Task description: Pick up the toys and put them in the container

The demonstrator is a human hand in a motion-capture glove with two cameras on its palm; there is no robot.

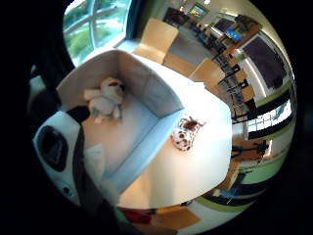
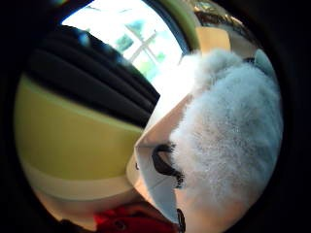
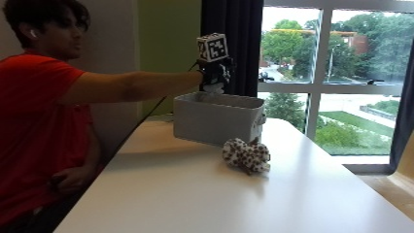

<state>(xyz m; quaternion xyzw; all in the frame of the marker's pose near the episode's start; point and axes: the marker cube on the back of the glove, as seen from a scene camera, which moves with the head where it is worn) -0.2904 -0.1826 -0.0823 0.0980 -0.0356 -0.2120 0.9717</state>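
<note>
Gripping what seems a fluffy white toy (image 2: 233, 131), gloved hands (image 3: 215, 75) curled around it, above grey container (image 3: 213, 119)

A white surface (image 3: 194, 194) carries a grey fabric container (image 3: 216, 118) at its far end. A spotted plush toy (image 3: 246, 155) lies on it just in front of the container's near right corner.

white table (image 3: 194, 194), window (image 3: 336, 73), dark curtain (image 3: 239, 29).
</note>
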